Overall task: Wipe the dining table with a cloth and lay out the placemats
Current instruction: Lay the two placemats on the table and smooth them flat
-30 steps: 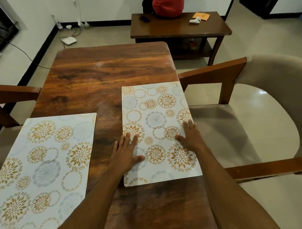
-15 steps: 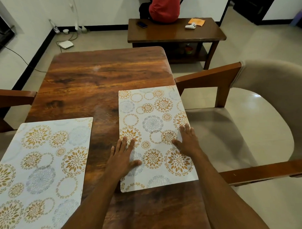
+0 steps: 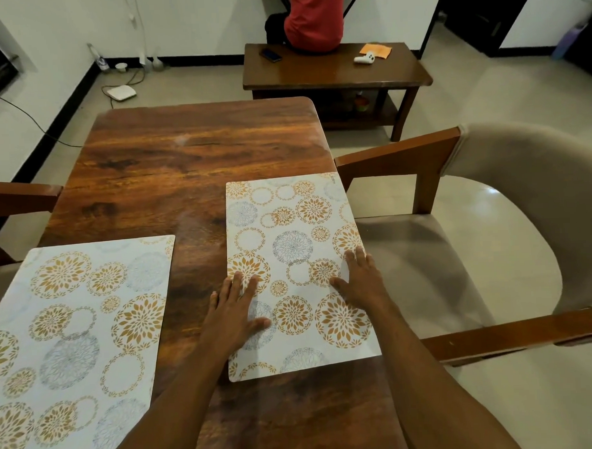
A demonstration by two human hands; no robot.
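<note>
Two white placemats with gold and grey flower circles lie on the dark wooden dining table [image 3: 191,160]. The right placemat [image 3: 288,224] sits along the table's right edge. My left hand [image 3: 232,314] lies flat across its left edge, partly on the wood, with fingers straight. My right hand [image 3: 360,281] presses flat on its right side near the table edge. The left placemat [image 3: 77,332] lies at the near left, apart from both hands. No cloth is in view.
A beige padded chair [image 3: 510,237] with wooden arms stands at the table's right, another chair arm [image 3: 18,197] at the left. Beyond the table is a low wooden table [image 3: 333,68] with a phone, a controller and orange paper; a person in red sits behind it.
Both hands stay flat on the right placemat. The view has tilted up slightly, so the table and mats sit lower in frame.
</note>
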